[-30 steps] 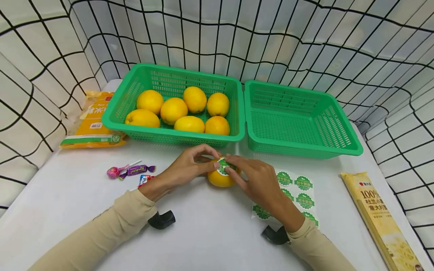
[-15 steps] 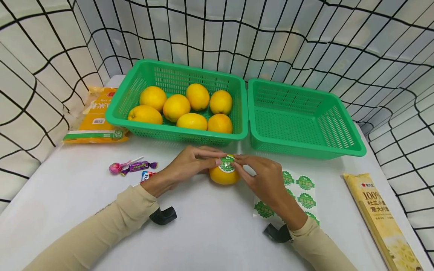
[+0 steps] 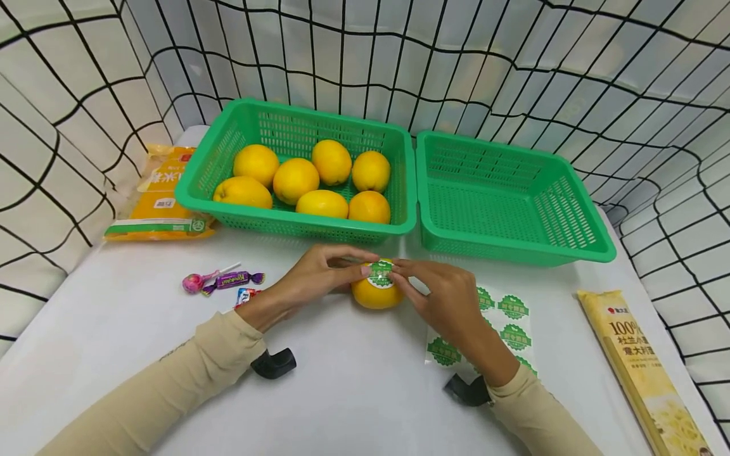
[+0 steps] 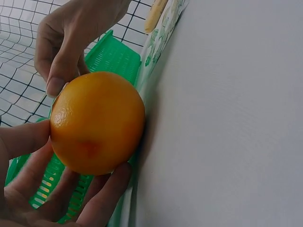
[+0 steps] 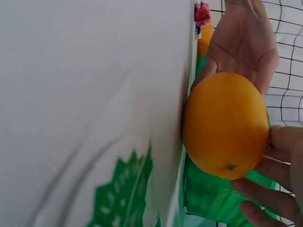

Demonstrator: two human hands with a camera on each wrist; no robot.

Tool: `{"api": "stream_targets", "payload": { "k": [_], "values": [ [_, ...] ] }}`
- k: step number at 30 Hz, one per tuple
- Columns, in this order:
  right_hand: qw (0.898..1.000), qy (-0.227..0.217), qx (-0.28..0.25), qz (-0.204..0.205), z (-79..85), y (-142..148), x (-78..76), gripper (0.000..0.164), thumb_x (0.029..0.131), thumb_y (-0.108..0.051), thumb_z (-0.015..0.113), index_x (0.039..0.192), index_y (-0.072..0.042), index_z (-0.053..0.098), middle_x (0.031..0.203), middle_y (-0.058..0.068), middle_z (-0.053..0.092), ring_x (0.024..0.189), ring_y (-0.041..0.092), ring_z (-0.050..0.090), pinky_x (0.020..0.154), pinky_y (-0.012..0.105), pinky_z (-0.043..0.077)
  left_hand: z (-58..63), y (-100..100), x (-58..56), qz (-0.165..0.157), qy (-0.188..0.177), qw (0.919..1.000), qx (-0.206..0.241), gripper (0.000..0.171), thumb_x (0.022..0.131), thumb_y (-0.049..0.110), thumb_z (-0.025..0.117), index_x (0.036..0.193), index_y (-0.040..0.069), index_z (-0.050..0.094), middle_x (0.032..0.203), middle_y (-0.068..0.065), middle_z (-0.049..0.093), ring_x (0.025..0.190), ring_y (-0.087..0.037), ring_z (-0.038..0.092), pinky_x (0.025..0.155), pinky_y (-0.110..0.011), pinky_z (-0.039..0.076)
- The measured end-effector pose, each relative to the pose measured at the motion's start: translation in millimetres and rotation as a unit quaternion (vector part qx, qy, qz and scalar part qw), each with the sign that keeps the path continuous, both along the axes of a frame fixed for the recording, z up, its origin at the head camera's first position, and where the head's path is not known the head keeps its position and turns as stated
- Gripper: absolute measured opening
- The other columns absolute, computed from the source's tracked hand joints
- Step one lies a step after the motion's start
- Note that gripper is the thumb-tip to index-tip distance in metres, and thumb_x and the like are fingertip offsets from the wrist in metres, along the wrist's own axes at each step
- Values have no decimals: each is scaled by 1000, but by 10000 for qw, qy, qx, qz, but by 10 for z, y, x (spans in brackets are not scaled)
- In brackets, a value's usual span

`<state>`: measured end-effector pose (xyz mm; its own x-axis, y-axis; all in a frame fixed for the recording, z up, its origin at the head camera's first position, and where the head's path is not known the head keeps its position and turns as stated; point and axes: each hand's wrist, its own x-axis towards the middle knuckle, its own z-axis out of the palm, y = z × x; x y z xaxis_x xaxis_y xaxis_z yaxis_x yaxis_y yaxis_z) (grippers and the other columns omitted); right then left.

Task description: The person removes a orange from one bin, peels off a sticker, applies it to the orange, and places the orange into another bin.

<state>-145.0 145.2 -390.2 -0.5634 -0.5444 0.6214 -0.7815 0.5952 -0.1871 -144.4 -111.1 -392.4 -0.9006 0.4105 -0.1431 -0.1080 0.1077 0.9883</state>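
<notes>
You are cupping the orange (image 3: pixel 376 292) with your left hand (image 3: pixel 312 276), fingers curled round its near side and thumb reaching over the top, while it is sitting on the white table (image 3: pixel 353 386) just in front of the two baskets. Your right hand (image 3: pixel 445 297) is pinching the green round sticker (image 3: pixel 380 275) against the top of the fruit, fingertips meeting your left thumb there. A sheet of green stickers (image 3: pixel 504 323) is lying just beside your right wrist. Behind, the left green basket (image 3: pixel 296 223) is holding six more oranges (image 3: pixel 295 180), touching the right green basket (image 3: pixel 513 250). Candies (image 3: pixel 219 282) are lying left of your hand, and a pasta packet (image 3: pixel 644 367) is resting far right.
</notes>
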Motion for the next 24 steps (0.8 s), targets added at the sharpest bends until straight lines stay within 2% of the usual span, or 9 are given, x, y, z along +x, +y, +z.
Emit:
{"api": "stream_targets", "payload": {
  "k": [3,6,11,15,19,21,24],
  "values": [
    [9975,-639,-280,60,-14,0,-7,28,89,-16,88,116,-9,83,111,4,81,101,24,79,82,43,65,-2,-2,6,50,-148,9999,28,33,102,24,74,132,11,70,141,-9,65,116,-27,68,96,-40,61],
    [9912,-1299,-252,40,-14,-2,9,35,92,-23,85,126,-13,79,122,3,79,102,23,78,83,42,64,-5,1,10,109,-162,9998,-64,32,101,26,75,128,10,68,141,-10,64,118,-28,66,96,-40,61],
    [9732,-2283,91,-271,6,-26,65,51,94,-39,83,140,-23,71,134,0,73,90,16,71,73,38,61,-3,20,29,192,-59,9993,-301,33,99,28,77,124,10,66,141,-10,61,125,-28,64,99,-39,59],
    [9562,-2887,208,-448,12,-62,110,61,93,-46,82,146,-23,64,135,-2,72,87,14,66,68,32,56,-23,42,50,122,16,9992,-385,32,99,30,77,123,11,66,136,-9,63,125,-26,64,101,-39,58],
    [9450,-3215,227,-550,-7,-98,144,69,90,-49,85,147,-21,59,125,-4,72,86,12,64,69,29,54,-62,67,69,35,148,9994,-324,32,100,31,76,122,10,66,132,-10,65,122,-26,64,99,-37,57],
    [9431,-3261,235,-602,-17,-111,155,73,86,-48,88,147,-21,57,123,-3,69,92,12,65,74,29,56,-77,79,79,27,255,9991,-341,31,101,31,75,122,9,65,133,-11,64,123,-27,64,98,-37,57],
    [9439,-3235,251,-617,-20,-128,165,75,83,-44,91,144,-19,55,130,0,64,99,14,63,79,30,57,-60,96,109,18,502,9977,-450,32,102,30,73,123,7,64,135,-12,62,125,-29,63,98,-38,56]
  ]
}}
